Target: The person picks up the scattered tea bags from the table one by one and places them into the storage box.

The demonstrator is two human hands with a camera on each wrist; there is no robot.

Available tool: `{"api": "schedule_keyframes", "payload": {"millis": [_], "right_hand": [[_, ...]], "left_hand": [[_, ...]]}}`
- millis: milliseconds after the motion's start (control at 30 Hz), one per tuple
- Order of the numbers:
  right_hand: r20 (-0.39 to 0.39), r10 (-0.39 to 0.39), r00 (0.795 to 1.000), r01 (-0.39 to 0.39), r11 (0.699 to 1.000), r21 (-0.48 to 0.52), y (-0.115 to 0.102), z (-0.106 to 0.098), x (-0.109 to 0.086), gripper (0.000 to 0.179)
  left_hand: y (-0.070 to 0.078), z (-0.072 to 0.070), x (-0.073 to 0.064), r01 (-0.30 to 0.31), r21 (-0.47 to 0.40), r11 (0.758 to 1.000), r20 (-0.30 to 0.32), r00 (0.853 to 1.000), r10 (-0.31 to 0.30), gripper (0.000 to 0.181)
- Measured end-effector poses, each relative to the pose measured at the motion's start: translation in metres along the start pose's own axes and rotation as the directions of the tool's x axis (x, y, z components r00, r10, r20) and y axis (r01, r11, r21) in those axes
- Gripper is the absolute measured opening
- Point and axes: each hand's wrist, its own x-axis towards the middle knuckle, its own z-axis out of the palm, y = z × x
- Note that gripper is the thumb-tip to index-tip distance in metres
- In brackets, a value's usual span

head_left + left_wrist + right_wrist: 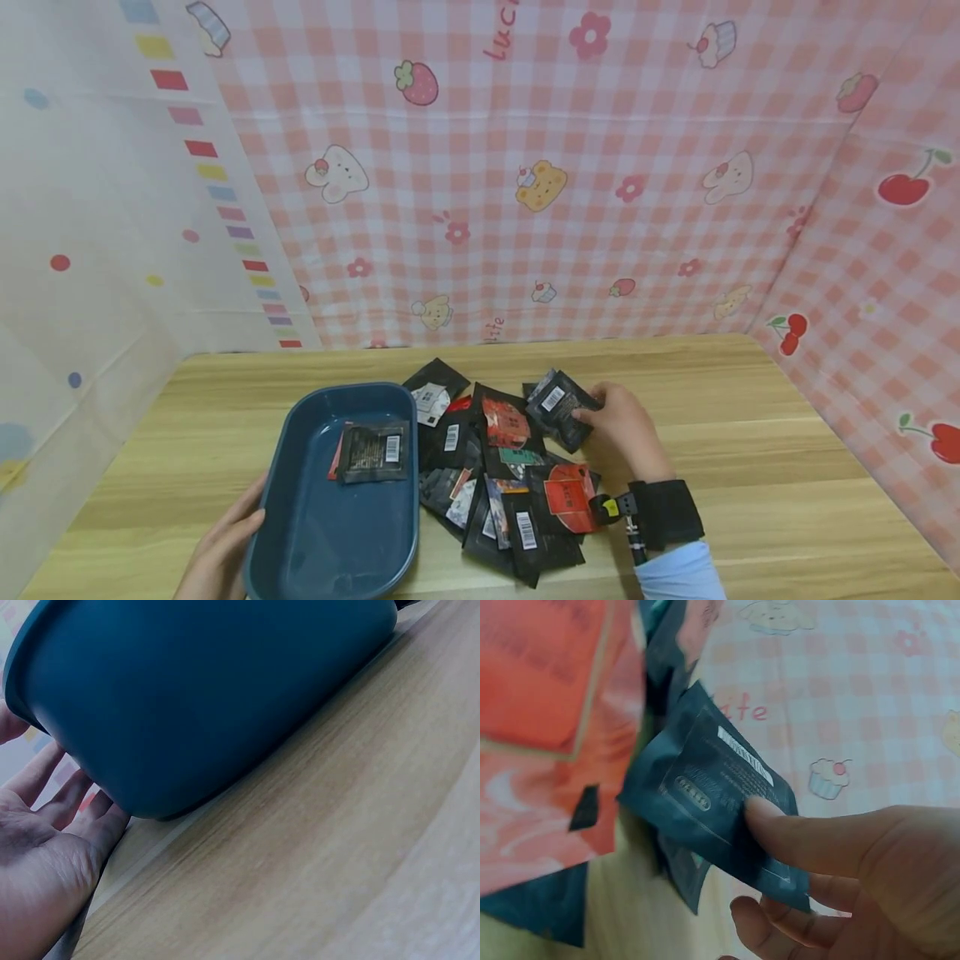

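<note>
1. Lower left of the frame: my left hand, cut off by the bottom edge, touches the outer wall of one blue tray, its fingers loose and apart.
2. Left of centre: the tray, near end cut off. Inside, towards its right wall, lies one black packet with a barcode and unreadable print; a red edge peeks out beneath.
3. Centre: a pile of packets on the bench, overlapping too much for me to count. Two big red labels show; I can't read them.
4. Top centre: the backdrop reads "Luc", cut off; "life" stands lower.
5. Right of centre: my right hand pinches one black barcoded packet between thumb and fingers, just beside the pile. Its small print is illegible.
</note>
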Motion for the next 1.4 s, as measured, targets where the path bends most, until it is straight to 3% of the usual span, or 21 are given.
{"api": "schedule_keyframes", "payload": {"millis": [200,433,633,833,967,1100,1300,1400], "right_hand": [[0.002,-0.01,1.0,0.01,1.0,0.022,-0.012,-0.006,-0.004,0.028],[-0.096,-0.132,0.987,0.133,0.991,0.001,-0.037,-0.005,-0.017,0.028],[-0.114,-0.19,0.975,0.199,0.977,0.079,-0.068,0.004,-0.021,0.028],[-0.06,-0.204,0.977,0.21,0.967,0.143,-0.11,0.014,-0.021,0.029],[0.031,-0.241,0.97,0.233,0.96,0.154,-0.136,0.024,-0.022,0.027],[0.128,-0.291,0.948,0.273,0.951,0.141,-0.156,0.037,-0.024,0.03],[0.217,-0.342,0.914,0.334,0.94,0.075,-0.179,0.058,-0.037,0.041],[0.258,-0.357,0.898,0.363,0.931,0.027,-0.189,0.07,-0.043,0.045]], "left_hand": [[-0.001,0.001,0.0,-0.024,0.027,0.999,-0.015,1.0,0.024,0.053],[-0.002,0.002,0.0,-0.038,0.026,0.999,-0.014,0.999,0.038,0.053],[-0.002,0.002,0.001,-0.032,0.017,0.999,0.002,0.999,0.032,0.053],[-0.002,0.002,0.001,-0.05,0.01,0.999,0.03,0.998,0.049,0.054],[-0.002,0.001,0.001,-0.059,0.014,0.998,0.029,0.998,0.058,0.054],[-0.003,0.001,0.002,-0.064,0.022,0.998,0.026,0.998,0.063,0.054],[-0.003,0.0,0.002,-0.069,-0.054,0.996,0.096,0.993,0.074,0.056],[-0.003,0.0,0.002,-0.078,-0.048,0.996,0.081,0.993,0.082,0.055]]}}
